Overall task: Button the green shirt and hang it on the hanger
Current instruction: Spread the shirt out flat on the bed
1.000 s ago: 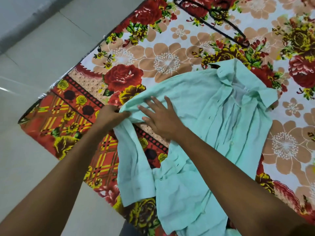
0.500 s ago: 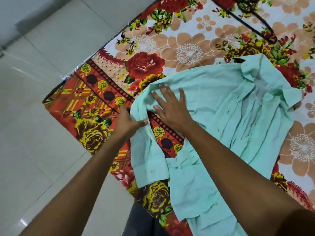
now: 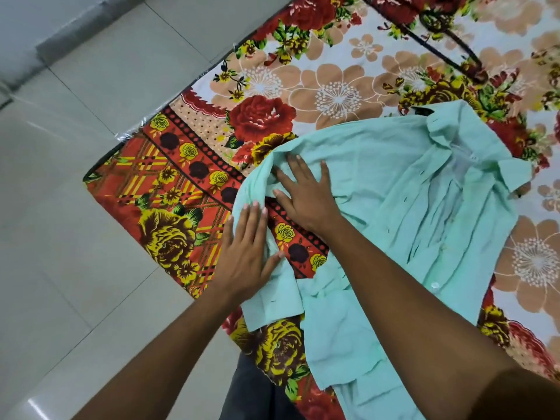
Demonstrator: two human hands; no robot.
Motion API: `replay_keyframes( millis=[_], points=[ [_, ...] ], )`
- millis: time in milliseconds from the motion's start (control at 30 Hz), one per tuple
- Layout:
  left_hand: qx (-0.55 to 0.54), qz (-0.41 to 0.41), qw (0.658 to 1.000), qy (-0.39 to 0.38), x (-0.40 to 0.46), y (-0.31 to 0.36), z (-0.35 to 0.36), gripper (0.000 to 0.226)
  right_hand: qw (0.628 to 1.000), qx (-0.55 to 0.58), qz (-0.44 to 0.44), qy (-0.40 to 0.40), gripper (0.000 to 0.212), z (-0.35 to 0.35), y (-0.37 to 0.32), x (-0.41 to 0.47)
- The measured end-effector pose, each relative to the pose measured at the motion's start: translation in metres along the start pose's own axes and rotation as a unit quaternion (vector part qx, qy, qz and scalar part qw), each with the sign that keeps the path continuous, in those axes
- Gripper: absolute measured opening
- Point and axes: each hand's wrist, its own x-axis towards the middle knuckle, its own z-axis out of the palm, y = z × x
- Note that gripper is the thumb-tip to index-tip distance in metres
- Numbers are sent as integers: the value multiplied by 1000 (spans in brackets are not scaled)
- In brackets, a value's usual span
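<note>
Floral bedsheet [image 3: 333, 95], one, spread on the tiled floor [image 3: 75, 207], carrying all items below. Green shirt [image 3: 424, 207], one, lying crumpled across the sheet's near right portion, collar toward the far right edge, front placket rumpled and apparently unbuttoned; one sleeve bends toward the sheet's near left corner. Hanger [image 3: 448, 40], one, dark, lying on the sheet near its far edge, well apart from the shirt, nothing on it. Right hand [image 3: 306, 195], fingers spread, pressed flat on the sleeve's shoulder end, gripping nothing. Left hand [image 3: 245, 253], fingers spread flat on the lower sleeve, gripping nothing. Step in hand, by judgement: smoothing the sleeve straight before buttoning. Best done by anchoring the shoulder with the right hand while the left sweeps outward along the sleeve, then squaring both front edges so buttons [image 3: 435, 284] meet their holes. Containers: none in view.
</note>
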Motion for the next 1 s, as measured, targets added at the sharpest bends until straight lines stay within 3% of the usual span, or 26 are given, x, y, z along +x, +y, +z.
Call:
replay_keyframes(
  millis=[167, 300, 367, 467, 567, 633, 700, 733, 800, 900, 1000],
  points=[
    [-26, -33, 999, -7, 6, 16, 3, 85, 992, 51, 69, 92, 55, -7, 8, -37],
    [-87, 74, 991, 68, 30, 83, -16, 85, 982, 126, 49, 133, 52, -26, 36, -77],
    [-98, 116, 986, 68, 47, 120, -17, 83, 963, 181, 71, 189, 50, -38, 52, -95],
    [-118, 173, 977, 39, 77, 182, -13, 80, 886, 254, 233, 310, 47, -57, 101, -129],
    [-138, 221, 965, 20, 102, 227, -6, 72, 812, 209, 389, 382, 48, -57, 150, -163],
    [-126, 278, 952, -8, 117, 267, 2, 69, 748, 178, 526, 363, 48, -53, 185, -189],
    [-85, 335, 937, -42, 132, 300, 13, 70, 687, 210, 630, 295, 47, -47, 207, -210],
    [-54, 360, 930, -53, 139, 312, 20, 75, 680, 230, 645, 261, 48, -43, 215, -218],
    [-9, 381, 921, -86, 152, 332, 36, 83, 705, 271, 613, 234, 48, -35, 232, -234],
    [49, 356, 927, -105, 167, 333, 49, 72, 729, 321, 549, 253, 24, -38, 251, -249],
    [40, 313, 946, -66, 176, 324, 47, 75, 694, 350, 544, 318, 21, -42, 265, -267]
  ],
)
